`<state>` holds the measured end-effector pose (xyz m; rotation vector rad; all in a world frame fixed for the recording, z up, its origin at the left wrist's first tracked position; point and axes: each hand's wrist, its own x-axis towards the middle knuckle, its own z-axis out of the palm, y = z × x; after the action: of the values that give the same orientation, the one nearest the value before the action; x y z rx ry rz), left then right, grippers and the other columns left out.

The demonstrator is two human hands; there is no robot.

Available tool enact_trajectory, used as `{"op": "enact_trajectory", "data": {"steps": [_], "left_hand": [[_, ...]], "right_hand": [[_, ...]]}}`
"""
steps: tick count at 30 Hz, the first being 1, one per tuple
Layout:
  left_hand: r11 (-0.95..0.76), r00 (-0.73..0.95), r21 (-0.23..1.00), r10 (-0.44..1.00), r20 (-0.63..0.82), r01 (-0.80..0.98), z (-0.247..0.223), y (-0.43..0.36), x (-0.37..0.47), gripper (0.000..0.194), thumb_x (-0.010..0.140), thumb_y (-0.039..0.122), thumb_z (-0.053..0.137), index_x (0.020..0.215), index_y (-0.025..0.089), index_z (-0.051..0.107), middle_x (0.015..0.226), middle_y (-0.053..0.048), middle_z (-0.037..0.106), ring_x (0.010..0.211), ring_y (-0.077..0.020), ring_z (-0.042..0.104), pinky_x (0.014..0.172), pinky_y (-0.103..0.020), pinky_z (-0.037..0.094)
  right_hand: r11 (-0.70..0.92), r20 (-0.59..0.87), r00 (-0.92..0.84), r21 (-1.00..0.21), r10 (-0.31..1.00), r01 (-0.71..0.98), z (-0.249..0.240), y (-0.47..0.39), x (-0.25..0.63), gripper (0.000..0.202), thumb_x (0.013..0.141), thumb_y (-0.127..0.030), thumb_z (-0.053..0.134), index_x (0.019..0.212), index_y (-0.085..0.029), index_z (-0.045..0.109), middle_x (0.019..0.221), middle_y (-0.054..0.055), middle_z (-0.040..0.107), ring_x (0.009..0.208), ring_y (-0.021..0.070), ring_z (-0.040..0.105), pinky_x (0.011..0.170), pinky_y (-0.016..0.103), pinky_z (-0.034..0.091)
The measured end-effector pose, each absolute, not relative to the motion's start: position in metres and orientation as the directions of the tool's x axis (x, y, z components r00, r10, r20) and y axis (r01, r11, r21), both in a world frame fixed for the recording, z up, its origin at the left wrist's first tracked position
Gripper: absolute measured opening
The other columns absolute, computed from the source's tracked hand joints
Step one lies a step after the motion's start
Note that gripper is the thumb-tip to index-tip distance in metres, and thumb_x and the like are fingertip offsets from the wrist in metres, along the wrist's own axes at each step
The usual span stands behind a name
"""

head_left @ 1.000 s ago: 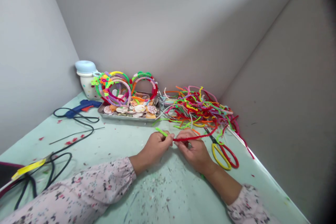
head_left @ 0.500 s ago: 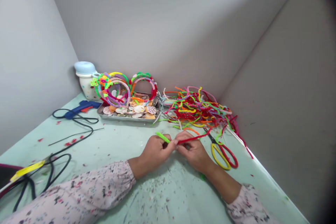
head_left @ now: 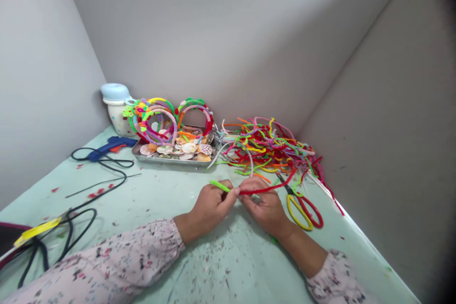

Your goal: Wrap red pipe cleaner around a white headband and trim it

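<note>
Red strand (head_left: pixel 261 190) has shifted rightward across the pinching right hand (head_left: pixel 265 210), the left hand (head_left: pixel 209 206) gripping a green strand (head_left: pixel 218 185).

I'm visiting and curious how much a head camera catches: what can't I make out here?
Head view: whether the green strand and red strand join; the left hand and right hand cover that spot.
Head view: the dark object; cut off by the left edge.
Head view: some shells in the tray; colourful rings stand in front.
Head view: what the red flecks on the table are; too small.
</note>
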<state>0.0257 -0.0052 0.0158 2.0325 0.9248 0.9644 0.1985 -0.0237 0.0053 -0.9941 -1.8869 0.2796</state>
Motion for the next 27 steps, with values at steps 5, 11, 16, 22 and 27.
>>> {"op": "enact_trajectory", "data": {"steps": [5, 11, 16, 22, 27], "left_hand": [[-0.425, 0.454, 0.859, 0.849, 0.270, 0.285, 0.0162, -0.0014, 0.0256, 0.038, 0.091, 0.036, 0.036, 0.058, 0.017, 0.039, 0.063, 0.003, 0.042, 0.057, -0.0096, 0.040, 0.057, -0.023, 0.031], [-0.381, 0.452, 0.884, 0.861, 0.233, 0.271, 0.0139, 0.0017, 0.0267, 0.036, 0.089, 0.036, 0.037, 0.060, 0.016, 0.043, 0.063, 0.002, 0.042, 0.058, -0.0100, 0.040, 0.059, -0.023, 0.033], [-0.370, 0.455, 0.880, 0.866, 0.210, 0.299, 0.0113, 0.0024, 0.0267, 0.037, 0.089, 0.036, 0.036, 0.059, 0.016, 0.045, 0.065, 0.001, 0.046, 0.057, -0.0103, 0.041, 0.057, -0.023, 0.032], [-0.410, 0.475, 0.869, 0.845, 0.247, 0.276, 0.0120, 0.0024, 0.0265, 0.037, 0.090, 0.033, 0.035, 0.060, 0.015, 0.047, 0.067, 0.001, 0.048, 0.061, -0.0107, 0.044, 0.060, -0.023, 0.033], [-0.432, 0.478, 0.847, 0.841, 0.253, 0.310, 0.0116, 0.0020, 0.0269, 0.033, 0.090, 0.030, 0.036, 0.065, 0.015, 0.051, 0.068, 0.001, 0.049, 0.062, -0.0112, 0.046, 0.063, -0.024, 0.034]], "right_hand": [[0.645, 0.660, -0.223, -0.507, 0.717, 0.572, 0.0016, -0.0221, 0.2001, 0.013, 0.084, -0.016, 0.055, 0.091, -0.023, 0.063, 0.089, 0.005, 0.062, 0.090, 0.0184, 0.059, 0.081, 0.034, 0.048], [0.634, 0.644, -0.242, -0.489, 0.726, 0.600, -0.0015, -0.0217, 0.2001, 0.018, 0.084, -0.015, 0.054, 0.097, -0.024, 0.061, 0.095, 0.006, 0.060, 0.096, 0.0194, 0.057, 0.085, 0.036, 0.048], [0.629, 0.644, -0.255, -0.456, 0.722, 0.630, -0.0006, -0.0225, 0.1989, 0.021, 0.084, -0.015, 0.053, 0.101, -0.024, 0.061, 0.098, 0.007, 0.060, 0.097, 0.0203, 0.057, 0.084, 0.036, 0.049], [0.617, 0.634, -0.249, -0.462, 0.732, 0.637, 0.0022, -0.0235, 0.1980, 0.022, 0.084, -0.014, 0.052, 0.100, -0.024, 0.062, 0.096, 0.007, 0.061, 0.096, 0.0208, 0.057, 0.083, 0.036, 0.050], [0.619, 0.638, -0.239, -0.477, 0.732, 0.624, 0.0009, -0.0234, 0.1981, 0.021, 0.084, -0.014, 0.052, 0.099, -0.024, 0.063, 0.095, 0.007, 0.061, 0.094, 0.0200, 0.058, 0.083, 0.035, 0.050]]}}
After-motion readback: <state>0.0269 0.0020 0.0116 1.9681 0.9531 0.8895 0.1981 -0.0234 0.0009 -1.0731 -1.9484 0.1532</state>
